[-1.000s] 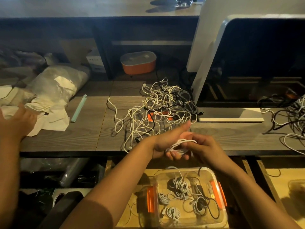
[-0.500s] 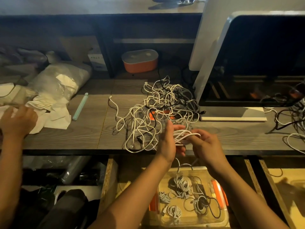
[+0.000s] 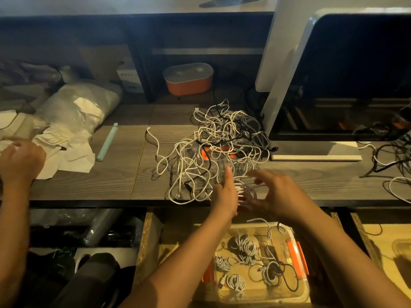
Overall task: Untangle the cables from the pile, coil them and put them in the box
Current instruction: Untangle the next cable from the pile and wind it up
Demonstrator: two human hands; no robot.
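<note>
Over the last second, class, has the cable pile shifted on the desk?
No. The pile still lies just left of the monitor base, its loose end trailing left as before.

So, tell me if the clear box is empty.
No, several coiled cables lie inside the clear box.

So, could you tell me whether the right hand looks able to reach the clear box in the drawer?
Probably yes: the clear box sits lidless in the open drawer just below the right hand, nothing covering it. The blur hides whether it grips the white cable.
</note>
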